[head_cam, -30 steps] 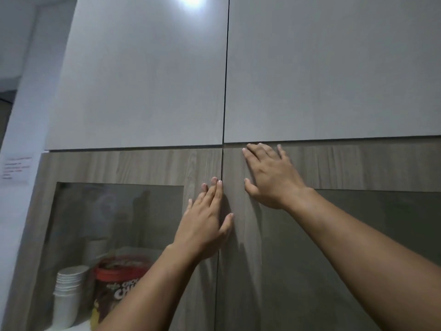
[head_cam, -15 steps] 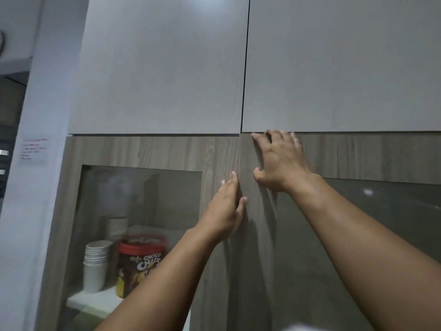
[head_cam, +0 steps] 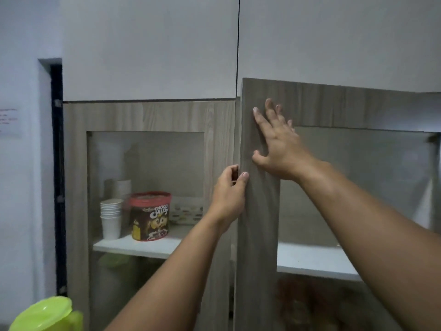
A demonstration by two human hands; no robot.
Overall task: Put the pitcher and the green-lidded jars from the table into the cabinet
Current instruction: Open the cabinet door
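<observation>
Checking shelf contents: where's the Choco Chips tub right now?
Head view, left side: the Choco Chips tub stands on the white shelf behind the closed left glass door, just right of the paper cup stack.

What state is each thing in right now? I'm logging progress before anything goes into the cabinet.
Right cabinet door: ajar, its free edge swung out.
Left cabinet door: shut.
Left hand: fingers curled around the right door's edge.
Right hand: flat on the right door's face.
Choco chips tub: upright, lid on, on the shelf.
Paper cups: stacked upright.
Green lid: outside the cabinet.
</observation>
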